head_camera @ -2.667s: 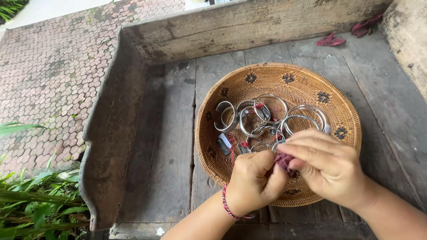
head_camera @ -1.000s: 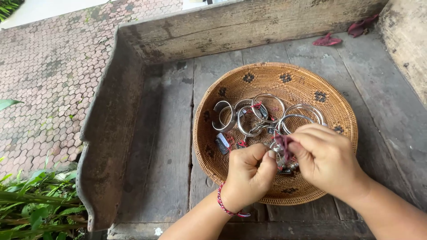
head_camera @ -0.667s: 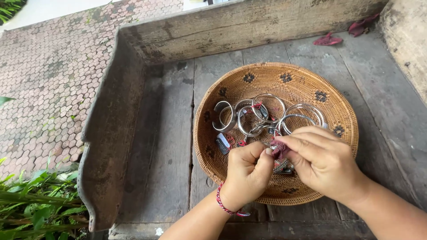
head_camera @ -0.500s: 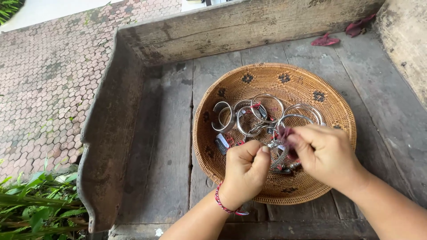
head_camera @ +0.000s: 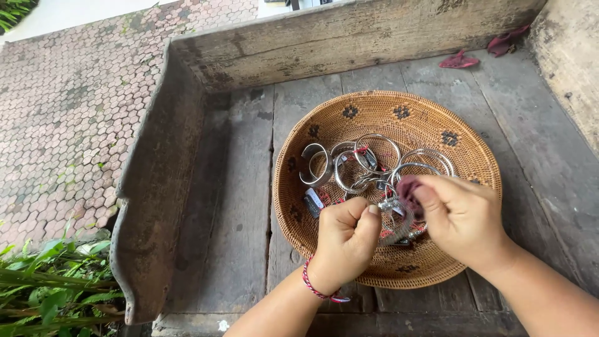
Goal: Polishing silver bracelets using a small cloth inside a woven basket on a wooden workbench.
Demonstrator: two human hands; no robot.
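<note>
Over the woven basket [head_camera: 324, 249], the left hand [head_camera: 345, 240] pinched a silver bangle [head_camera: 394, 215] steady while the right hand [head_camera: 458, 215] pressed a small dark-red cloth [head_camera: 407, 187] against it, other bangles [head_camera: 365, 163] lying loose in the basket.

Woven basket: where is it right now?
In the head view the woven basket sits right of centre on the wooden platform, holding silver bangles; the left hand and right hand work over its near rim.
</note>
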